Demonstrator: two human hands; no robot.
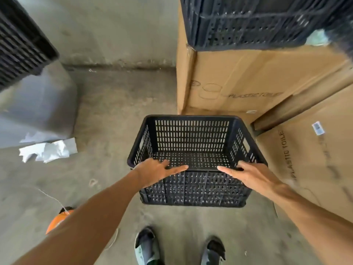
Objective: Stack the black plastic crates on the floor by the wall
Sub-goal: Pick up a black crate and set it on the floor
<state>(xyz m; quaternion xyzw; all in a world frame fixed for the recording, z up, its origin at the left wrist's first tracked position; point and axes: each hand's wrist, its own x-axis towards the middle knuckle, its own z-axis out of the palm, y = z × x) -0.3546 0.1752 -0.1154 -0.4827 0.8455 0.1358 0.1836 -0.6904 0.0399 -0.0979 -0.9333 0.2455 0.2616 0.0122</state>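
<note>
An empty black plastic crate (pixel 191 138) with slotted walls stands upright on the concrete floor in front of my feet, close to the cardboard boxes. My left hand (pixel 158 172) lies on the left part of its near rim, fingers stretched out flat. My right hand (pixel 250 175) rests on the right part of the same rim, fingers also extended. Neither hand is curled around the rim. A second black crate (pixel 257 25) sits on top of a cardboard box at the upper right. A third black crate (pixel 19 48) is at the upper left, partly cut off.
Tall cardboard boxes (pixel 229 73) and a leaning one (pixel 315 159) stand to the right. A grey container (pixel 44 108) is at the left with crumpled white paper (pixel 47 150) beside it. An orange object (pixel 57 220) with string lies near my left arm. The wall (pixel 114 25) is ahead.
</note>
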